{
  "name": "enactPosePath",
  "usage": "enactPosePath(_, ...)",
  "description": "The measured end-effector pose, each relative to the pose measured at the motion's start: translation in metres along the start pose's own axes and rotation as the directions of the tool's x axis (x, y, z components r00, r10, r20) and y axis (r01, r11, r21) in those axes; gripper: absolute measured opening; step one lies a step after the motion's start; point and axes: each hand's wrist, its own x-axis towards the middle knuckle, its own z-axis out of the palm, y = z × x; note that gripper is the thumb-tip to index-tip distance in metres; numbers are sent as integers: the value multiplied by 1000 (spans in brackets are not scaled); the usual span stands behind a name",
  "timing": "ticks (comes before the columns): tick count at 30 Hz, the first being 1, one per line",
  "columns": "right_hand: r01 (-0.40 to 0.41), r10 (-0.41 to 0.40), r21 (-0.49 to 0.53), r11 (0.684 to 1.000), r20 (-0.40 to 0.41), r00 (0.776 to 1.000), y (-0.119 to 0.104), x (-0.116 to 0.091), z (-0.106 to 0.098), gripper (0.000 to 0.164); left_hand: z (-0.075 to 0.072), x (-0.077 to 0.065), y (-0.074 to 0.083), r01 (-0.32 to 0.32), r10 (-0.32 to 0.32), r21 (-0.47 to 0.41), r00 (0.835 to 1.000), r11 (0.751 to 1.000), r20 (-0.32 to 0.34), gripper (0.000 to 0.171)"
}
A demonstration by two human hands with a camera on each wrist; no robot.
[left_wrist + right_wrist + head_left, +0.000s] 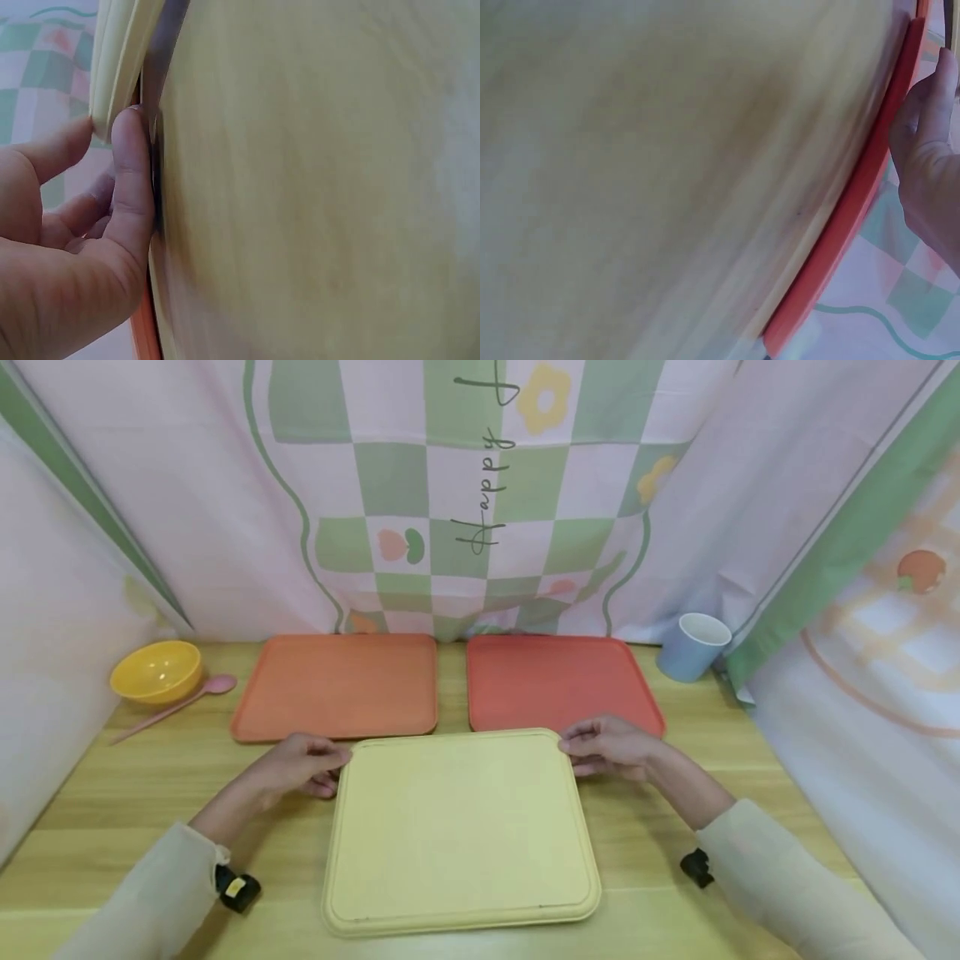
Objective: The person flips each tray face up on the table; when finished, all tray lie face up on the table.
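Note:
A pale yellow rectangular tray [461, 827] is in front of me in the head view. My left hand [300, 764] pinches its far left corner, thumb on top and fingers underneath. The left wrist view shows that tray's rim [120, 60] between thumb and fingertips, lifted off the wooden surface. At the far right corner, my right hand [611, 747] grips the tray the same way. In the right wrist view that hand [934, 150] is partly cut off by the frame edge.
Behind the yellow tray lie an orange tray [341, 689] and a red tray [558, 683], side by side on the wooden table [660, 893]. A yellow bowl [157, 672] and a pink spoon [180, 703] sit at left. A blue cup [690, 650] stands at back right.

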Motion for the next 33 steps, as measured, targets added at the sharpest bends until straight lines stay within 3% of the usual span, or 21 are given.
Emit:
enactPosePath(3, 4, -4, 14, 1000, -15, 1000, -4, 0, 0, 19, -2, 2, 1, -1, 1, -21, 1000, 1000, 1, 35)
enactPosePath(6, 34, -33, 19, 999, -25, 999, -9, 2, 2, 16, -3, 3, 2, 0, 3, -96, 1000, 995, 29, 35)
enactPosePath(12, 83, -81, 68, 994, -44, 996, -18, 7, 8, 19, -3, 3, 3, 28, -13, -254, 998, 967, 60, 42)
enactPosePath(19, 99, -96, 145, 984, -30, 995, -29, 8, 13, 30, -4, 0, 13, 12, -1, -311, 999, 950, 36, 39)
enactPosePath(24, 146, -143, 251, 957, -31, 989, -44, 4, 15, 33, -5, -2, 29, 0, 9, -349, 1000, 937, 26, 34)
enactPosePath(28, 180, -172, 347, 920, -54, 984, -59, 1, 17, 33, -8, -5, 44, -57, 76, -398, 997, 916, 32, 35)
enactPosePath(33, 210, -186, 433, 876, -98, 978, -77, -3, 22, 35, -10, -10, 62, -143, 186, -477, 982, 867, 43, 39)
